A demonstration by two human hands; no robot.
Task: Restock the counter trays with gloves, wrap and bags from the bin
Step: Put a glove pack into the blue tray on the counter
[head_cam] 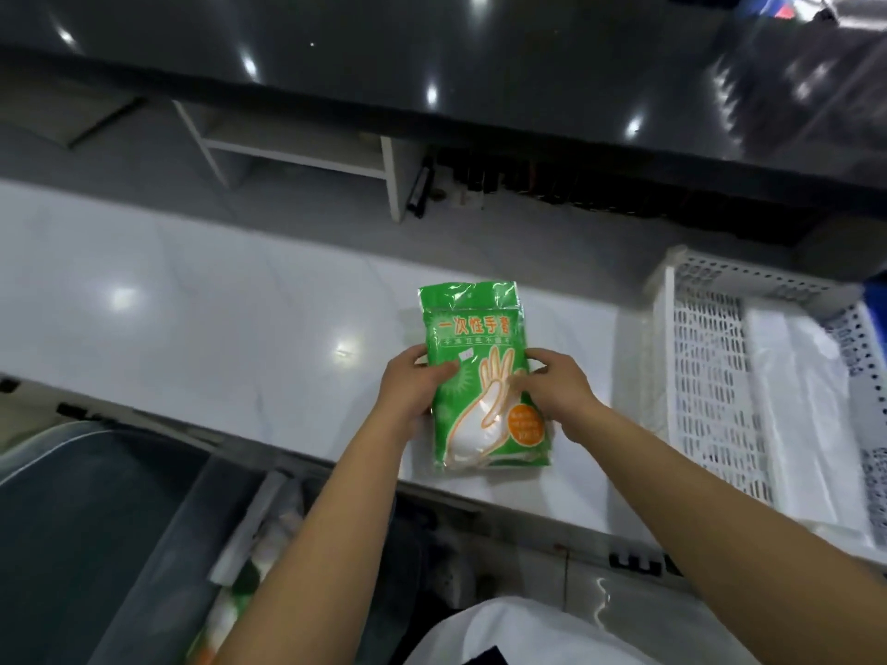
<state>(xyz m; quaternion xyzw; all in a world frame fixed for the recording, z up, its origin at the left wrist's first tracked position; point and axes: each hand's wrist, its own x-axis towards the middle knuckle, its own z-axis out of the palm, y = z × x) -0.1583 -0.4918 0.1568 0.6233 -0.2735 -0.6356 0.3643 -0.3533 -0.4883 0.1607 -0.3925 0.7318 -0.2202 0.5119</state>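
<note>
A green pack of disposable gloves (473, 338), printed with a white hand, lies flat on the white counter (216, 300) near its front edge. My left hand (412, 386) grips the pack's left edge, thumb on top. My right hand (557, 383) holds the right edge, fingers curled over the printed face. A white perforated tray (705, 376) stands on the counter just right of the pack, with white plastic bags (806, 405) lying in it. Below the counter at lower left is a clear bin (201, 535) with more packs (240, 583) inside.
A black glossy upper counter (432, 64) runs across the top, with a white shelf unit (307, 151) beneath it. Another perforated tray (864, 348) sits at the far right edge. My white garment (552, 635) shows at the bottom.
</note>
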